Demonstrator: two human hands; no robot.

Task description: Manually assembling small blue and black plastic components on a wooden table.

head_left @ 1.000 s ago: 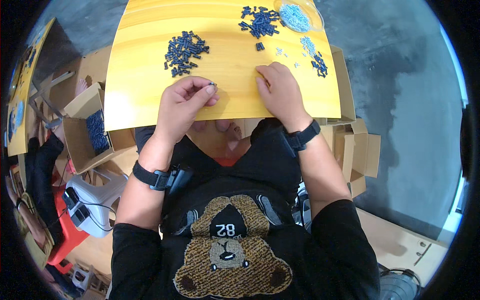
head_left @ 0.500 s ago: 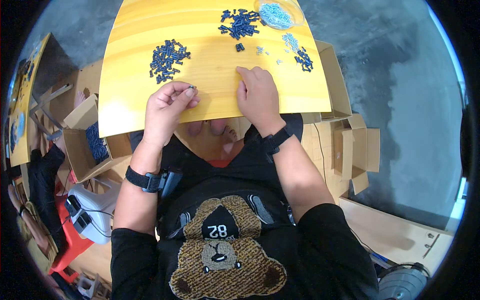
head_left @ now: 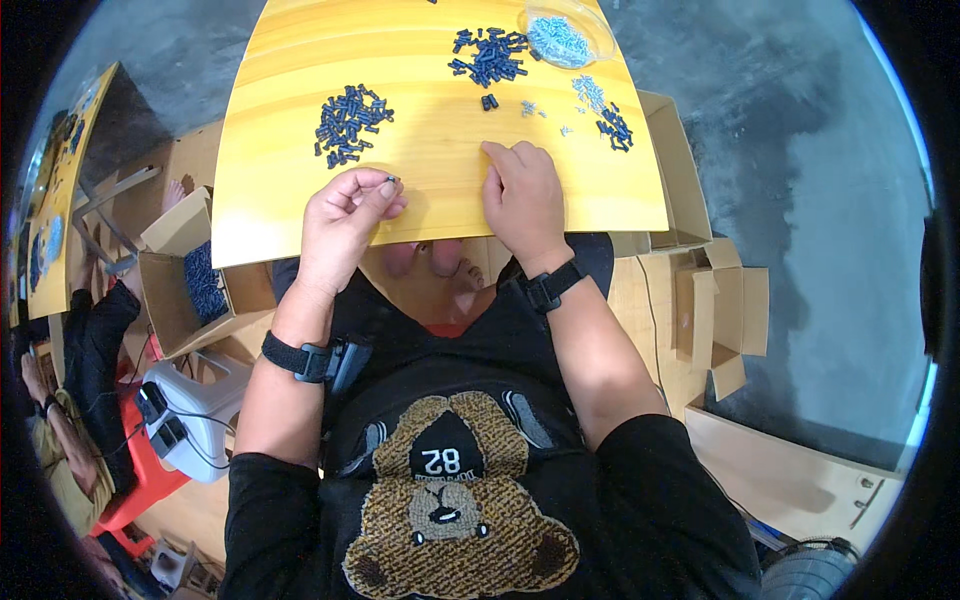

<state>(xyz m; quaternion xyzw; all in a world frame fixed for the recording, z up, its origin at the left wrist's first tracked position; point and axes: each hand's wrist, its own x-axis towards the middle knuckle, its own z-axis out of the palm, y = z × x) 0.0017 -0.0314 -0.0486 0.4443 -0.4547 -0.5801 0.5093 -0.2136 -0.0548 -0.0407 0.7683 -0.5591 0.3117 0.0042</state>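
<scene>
Left hand (head_left: 345, 215) hovers over the near edge of the yellow wooden table (head_left: 300, 90), its fingers curled in and the thumb and forefinger pinched together on a small dark part (head_left: 390, 180) that sits at the fingertips. Right hand (head_left: 525, 195) lies palm down on the table just beside the left one, fingers together and flat against the wood, holding nothing that can be seen. Both wrists carry black bands. Beyond the left hand lies a loose pile of dark blue parts (head_left: 350, 122), near but apart from it. A second dark blue heap (head_left: 490, 55) sits farther up the table beyond the right hand, with two stray pieces just below it. To its right stands a clear shallow dish (head_left: 570, 35) holding pale blue-grey pieces, and below that a scatter of small light pieces (head_left: 585, 92) runs into a small dark cluster (head_left: 615, 128) near the table's right edge. Open cardboard boxes stand on the floor at both sides; the box on the left (head_left: 190, 275) holds more dark blue parts.
</scene>
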